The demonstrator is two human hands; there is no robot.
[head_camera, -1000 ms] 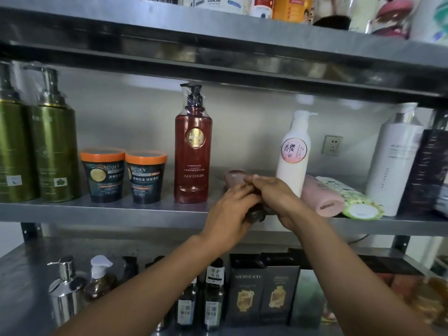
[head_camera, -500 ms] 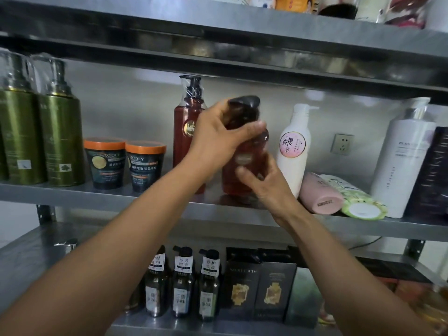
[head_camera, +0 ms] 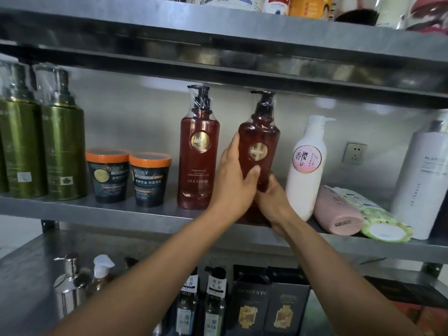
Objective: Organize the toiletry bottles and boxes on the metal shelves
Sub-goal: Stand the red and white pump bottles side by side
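Observation:
A dark red pump bottle (head_camera: 260, 134) stands upright on the middle metal shelf (head_camera: 135, 217), right of a matching red pump bottle (head_camera: 198, 154). My left hand (head_camera: 232, 180) grips its left side, thumb across the front. My right hand (head_camera: 274, 200) holds its lower right side near the base. A white pump bottle with a pink label (head_camera: 306, 166) stands just to the right. A pink bottle (head_camera: 338, 210) and a green patterned bottle (head_camera: 378, 219) lie on their sides beyond it.
Two green pump bottles (head_camera: 48, 146) and two orange-lidded jars (head_camera: 131, 177) fill the shelf's left part. A tall white bottle (head_camera: 421, 180) stands far right. The lower shelf holds small dark bottles (head_camera: 201, 309), dark boxes (head_camera: 266, 309) and a chrome pump bottle (head_camera: 66, 287). The top shelf edge (head_camera: 242, 27) hangs close overhead.
The red bottle lay on the shelf a second ago; both hands raised it upright. My left hand slid from its pump cap down to its side.

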